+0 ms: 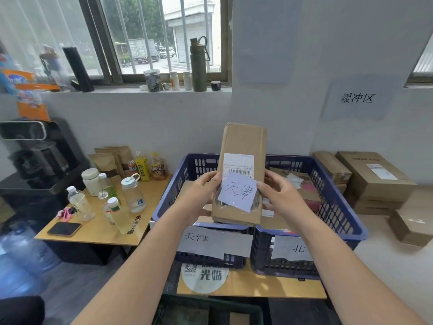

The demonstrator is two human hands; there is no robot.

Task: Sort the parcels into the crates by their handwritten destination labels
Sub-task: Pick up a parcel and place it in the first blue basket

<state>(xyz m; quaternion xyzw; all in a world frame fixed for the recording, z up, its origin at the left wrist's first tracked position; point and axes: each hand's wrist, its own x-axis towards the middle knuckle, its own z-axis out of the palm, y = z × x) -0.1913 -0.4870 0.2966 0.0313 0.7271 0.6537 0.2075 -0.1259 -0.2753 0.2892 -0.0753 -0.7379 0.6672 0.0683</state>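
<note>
Both hands, left hand (203, 188) and right hand (280, 192), grip upright parcel (241, 160) above crates' shared rim; 天津 slip (237, 192) loose-cornered; could peel; drop into 北 crate (328, 207) not 天津 crate (187, 167) likely misfile.

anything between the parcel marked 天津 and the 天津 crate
Nothing visible blocks it. The parcel, held by the left hand and right hand, hangs directly above the open-topped 天津 crate; other parcels already lie inside.

Drink bottles (131, 195) and a phone (64, 228) crowd the side bench (93, 235), a green flask (198, 64) up on the windowsill (117, 89).
</note>
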